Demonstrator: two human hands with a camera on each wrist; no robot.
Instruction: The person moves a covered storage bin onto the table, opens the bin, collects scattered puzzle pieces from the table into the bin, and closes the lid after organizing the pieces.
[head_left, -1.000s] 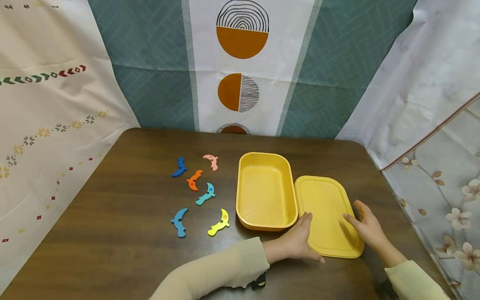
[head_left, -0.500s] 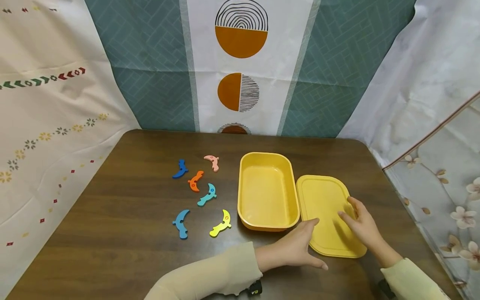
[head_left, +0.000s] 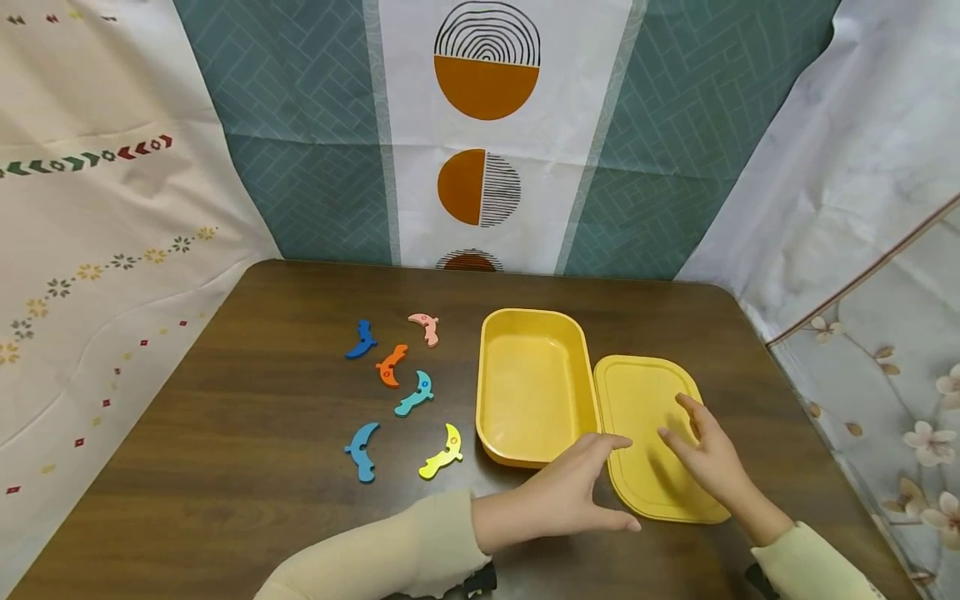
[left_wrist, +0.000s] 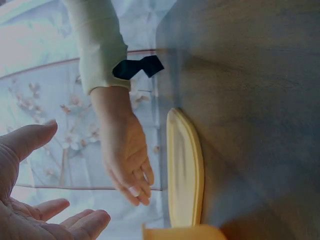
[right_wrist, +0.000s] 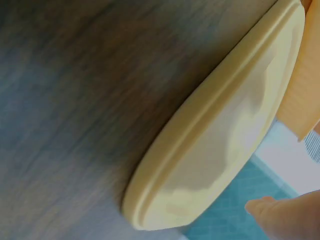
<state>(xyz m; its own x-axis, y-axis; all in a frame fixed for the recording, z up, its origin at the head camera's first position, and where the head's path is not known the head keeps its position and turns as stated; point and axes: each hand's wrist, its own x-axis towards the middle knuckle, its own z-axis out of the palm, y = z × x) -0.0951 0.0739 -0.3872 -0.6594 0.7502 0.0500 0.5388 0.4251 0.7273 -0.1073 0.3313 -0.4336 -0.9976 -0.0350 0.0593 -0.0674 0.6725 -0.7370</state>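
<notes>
A yellow lid [head_left: 637, 392] lies flat on the table, right beside a deeper yellow plastic box [head_left: 528, 379] with nothing inside it. My left hand [head_left: 558, 492] is held in the air by the near right corner of the box, fingers spread and thumb apart, holding nothing. Over the lid's right part hovers my right hand [head_left: 708, 454], its fingers loosely extended and its grasp empty. The left wrist view shows the right hand [left_wrist: 127, 152] raised above the lid [left_wrist: 185, 170]. From the right wrist, the lid [right_wrist: 220, 135] rests on the wood and one fingertip [right_wrist: 280, 212] shows.
Left of the box lie several small moon-shaped pieces: dark blue [head_left: 362, 340], pink [head_left: 427, 327], orange [head_left: 391, 365], turquoise [head_left: 415, 394], blue [head_left: 362, 452] and yellow [head_left: 442, 452]. Patterned cloths [head_left: 300, 167] hang behind the brown table [head_left: 225, 467] and at both sides.
My left hand has drawn back left from the lid's edge. My right hand has moved left, from the lid's right edge to over the lid. The lid and box stay put.
</notes>
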